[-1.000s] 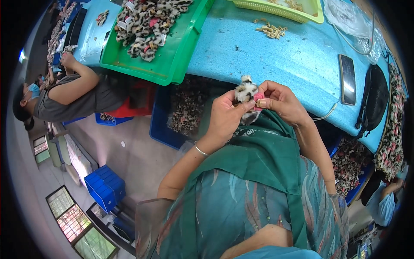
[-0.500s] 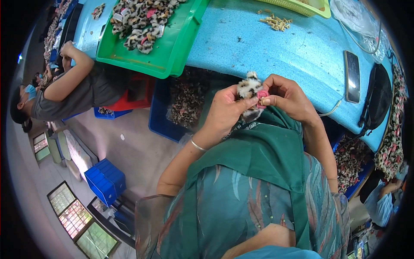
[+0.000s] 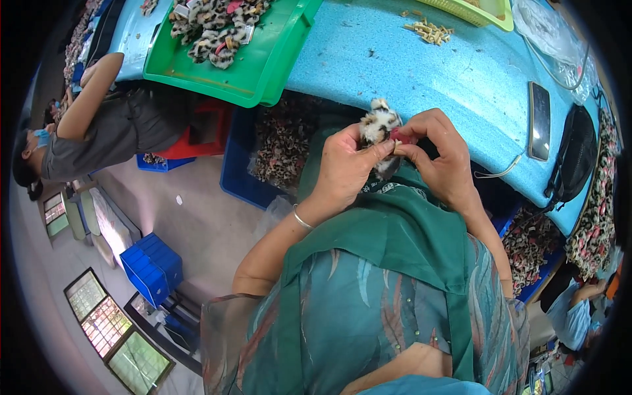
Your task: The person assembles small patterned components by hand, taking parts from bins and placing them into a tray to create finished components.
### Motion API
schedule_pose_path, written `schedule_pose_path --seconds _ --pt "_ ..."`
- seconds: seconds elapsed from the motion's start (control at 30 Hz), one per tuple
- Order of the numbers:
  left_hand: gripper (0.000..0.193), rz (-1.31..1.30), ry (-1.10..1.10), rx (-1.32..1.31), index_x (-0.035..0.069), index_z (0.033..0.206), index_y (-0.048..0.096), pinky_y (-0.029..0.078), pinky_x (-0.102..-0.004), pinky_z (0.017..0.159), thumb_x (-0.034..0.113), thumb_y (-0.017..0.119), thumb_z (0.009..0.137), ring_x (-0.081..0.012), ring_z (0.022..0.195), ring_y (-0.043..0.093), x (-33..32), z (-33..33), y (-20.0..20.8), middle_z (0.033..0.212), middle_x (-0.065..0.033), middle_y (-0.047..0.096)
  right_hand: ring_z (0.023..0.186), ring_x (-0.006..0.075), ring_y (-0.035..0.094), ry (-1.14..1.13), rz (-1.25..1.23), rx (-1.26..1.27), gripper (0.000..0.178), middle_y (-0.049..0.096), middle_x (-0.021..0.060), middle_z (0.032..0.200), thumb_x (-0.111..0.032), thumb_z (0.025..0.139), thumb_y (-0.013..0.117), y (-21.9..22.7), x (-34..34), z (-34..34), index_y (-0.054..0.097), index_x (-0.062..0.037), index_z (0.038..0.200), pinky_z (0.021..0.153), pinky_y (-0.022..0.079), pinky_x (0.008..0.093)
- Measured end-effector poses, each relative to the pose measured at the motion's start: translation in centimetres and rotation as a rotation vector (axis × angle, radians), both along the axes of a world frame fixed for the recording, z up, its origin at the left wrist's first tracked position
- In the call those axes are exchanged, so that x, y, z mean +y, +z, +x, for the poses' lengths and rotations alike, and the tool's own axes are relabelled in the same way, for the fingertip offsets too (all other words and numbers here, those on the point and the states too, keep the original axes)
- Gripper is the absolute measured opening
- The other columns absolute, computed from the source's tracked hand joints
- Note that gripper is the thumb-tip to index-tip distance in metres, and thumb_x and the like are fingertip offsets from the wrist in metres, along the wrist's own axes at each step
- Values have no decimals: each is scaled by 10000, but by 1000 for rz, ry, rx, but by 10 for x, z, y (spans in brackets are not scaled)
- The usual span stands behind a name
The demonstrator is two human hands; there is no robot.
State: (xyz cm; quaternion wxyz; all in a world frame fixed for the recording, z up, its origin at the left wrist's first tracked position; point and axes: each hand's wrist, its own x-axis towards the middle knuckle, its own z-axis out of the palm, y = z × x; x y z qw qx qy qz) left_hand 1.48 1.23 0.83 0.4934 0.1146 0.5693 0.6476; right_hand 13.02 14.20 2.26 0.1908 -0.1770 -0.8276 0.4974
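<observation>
A small spotted plush piece (image 3: 380, 126), white, tan and black with a pink-red fabric part (image 3: 403, 137), is held at the near edge of the blue table. My left hand (image 3: 349, 161) is closed on its left side, thumb pressed toward the middle. From the right, my right hand (image 3: 442, 155) pinches the pink part between thumb and fingers. A tiny pale bit (image 3: 397, 143) shows between the two thumbs; its kind is too small to make out. The lower end of the plush piece hangs over my green apron (image 3: 395, 217).
A green tray (image 3: 253, 92) of spotted plush pieces (image 3: 220, 36) stands at the far left. Pale short pegs (image 3: 429, 30) lie near a yellow basket (image 3: 464, 12). A phone (image 3: 538, 122) and black bag (image 3: 574, 158) are at right. Below the table, a blue bin (image 3: 236, 178) holds more pieces. A co-worker (image 3: 108, 131) sits left.
My hands stay on the plush piece, the right fingers now curled further over the pink part. The view has shifted slightly. The co-worker's arm at left has risen.
</observation>
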Motion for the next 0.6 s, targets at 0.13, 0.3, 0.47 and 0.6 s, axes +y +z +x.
schedule_pose_path --seconds 0.13,0.3,0.47,0.6 --pt "192 21 49 -40 -32 1039 642 490 -222 748 52 665 868 -66 839 595 1 0 2 952 -37 667 796 169 618 -46 -60 49 215 605 76 859 19 736 715 -8 0 2 627 -7 931 706 499 271" --pt "170 7 -7 -122 -35 1013 651 492 -223 713 47 665 865 -62 801 594 2 -4 9 921 -31 669 808 119 634 55 -587 -125 44 626 23 868 13 810 660 -4 18 2 633 20 845 758 518 250" --pt "146 -42 -19 -48 -24 982 668 493 -230 671 28 669 845 -67 762 596 1 -3 0 871 -26 677 781 136 630 108 -416 -263 92 646 54 840 8 785 676 9 22 -6 619 19 857 722 510 268" --pt "163 -59 -72 340 -21 990 667 499 -250 680 4 653 830 -74 756 600 -2 1 -3 861 -37 686 742 152 612 140 -6 -301 171 651 77 816 -2 762 692 14 17 -10 604 14 908 685 491 294"
